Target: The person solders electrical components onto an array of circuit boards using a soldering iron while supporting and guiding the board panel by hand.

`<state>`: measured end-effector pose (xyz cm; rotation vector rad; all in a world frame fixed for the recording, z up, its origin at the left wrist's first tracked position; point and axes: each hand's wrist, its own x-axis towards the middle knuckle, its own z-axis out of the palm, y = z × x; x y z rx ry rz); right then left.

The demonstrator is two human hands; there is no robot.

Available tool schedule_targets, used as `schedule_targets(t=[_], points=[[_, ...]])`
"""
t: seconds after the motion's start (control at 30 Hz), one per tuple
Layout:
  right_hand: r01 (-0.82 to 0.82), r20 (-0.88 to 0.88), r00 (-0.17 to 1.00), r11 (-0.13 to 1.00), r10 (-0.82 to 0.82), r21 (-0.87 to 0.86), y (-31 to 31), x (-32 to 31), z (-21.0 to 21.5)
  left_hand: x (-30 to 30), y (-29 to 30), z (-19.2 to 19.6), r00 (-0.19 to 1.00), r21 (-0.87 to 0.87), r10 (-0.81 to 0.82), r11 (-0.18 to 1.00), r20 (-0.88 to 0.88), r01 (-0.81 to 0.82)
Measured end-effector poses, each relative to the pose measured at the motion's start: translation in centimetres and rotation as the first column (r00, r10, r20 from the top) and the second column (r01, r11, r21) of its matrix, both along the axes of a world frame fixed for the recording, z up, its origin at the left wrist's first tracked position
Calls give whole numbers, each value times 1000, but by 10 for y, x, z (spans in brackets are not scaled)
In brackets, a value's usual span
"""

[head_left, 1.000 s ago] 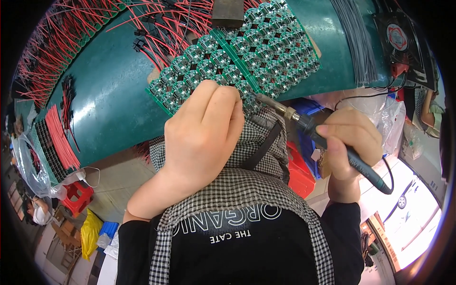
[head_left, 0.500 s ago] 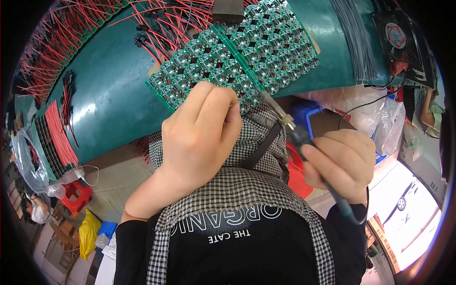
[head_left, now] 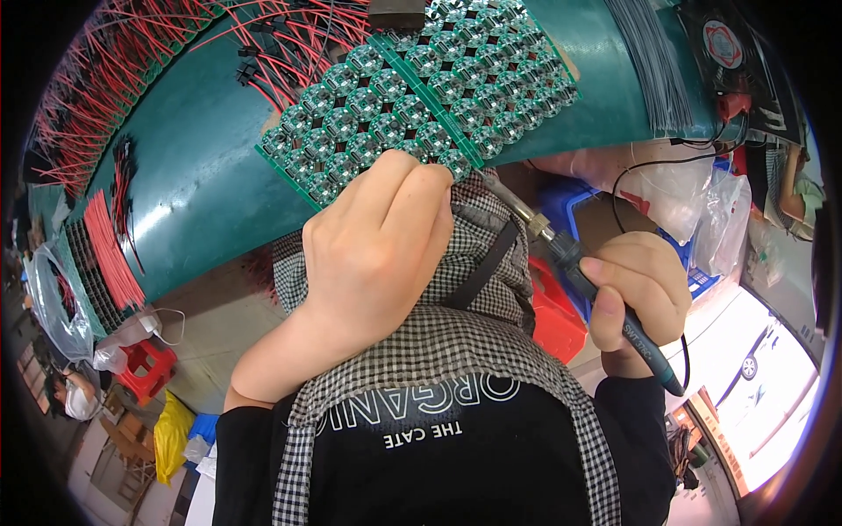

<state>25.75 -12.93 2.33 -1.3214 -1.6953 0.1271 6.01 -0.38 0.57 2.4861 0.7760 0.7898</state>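
My right hand [head_left: 645, 289] grips a soldering iron [head_left: 574, 267] by its dark handle. The iron's metal tip points up and left, close to the near edge of a green circuit board panel [head_left: 386, 105] made of many small round boards. At that same edge, my left hand [head_left: 377, 237] is closed with its fingers curled and pressed together. Whatever those fingers hold, if anything, is hidden behind the back of the hand. A dark block [head_left: 396, 14] rests at the far edge of the panel.
Red and black wires [head_left: 303, 39] lie behind the panel on the green table [head_left: 202, 158]. A bundle of grey wires [head_left: 649, 66] and a fan [head_left: 726, 48] are at the right. Below stand a blue crate [head_left: 574, 210] and a red stool [head_left: 557, 311].
The panel appears slightly further left and up in view. My left hand has shifted a little right, and the soldering iron, blurred before, now shows sharply with its handle lower right.
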Motion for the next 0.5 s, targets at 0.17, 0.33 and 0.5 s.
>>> schedule_targets(t=[0.17, 0.33, 0.5], points=[[-27, 8, 1000, 999, 27, 16, 0, 1, 1, 2, -3, -1, 998, 50, 29, 998, -57, -26], [-34, 53, 998, 998, 37, -51, 2, -1, 7, 2, -3, -1, 998, 76, 31, 997, -59, -26], [-45, 74, 996, 999, 47, -31, 2, -3, 4, 2, -2, -1, 998, 71, 25, 997, -61, -20]])
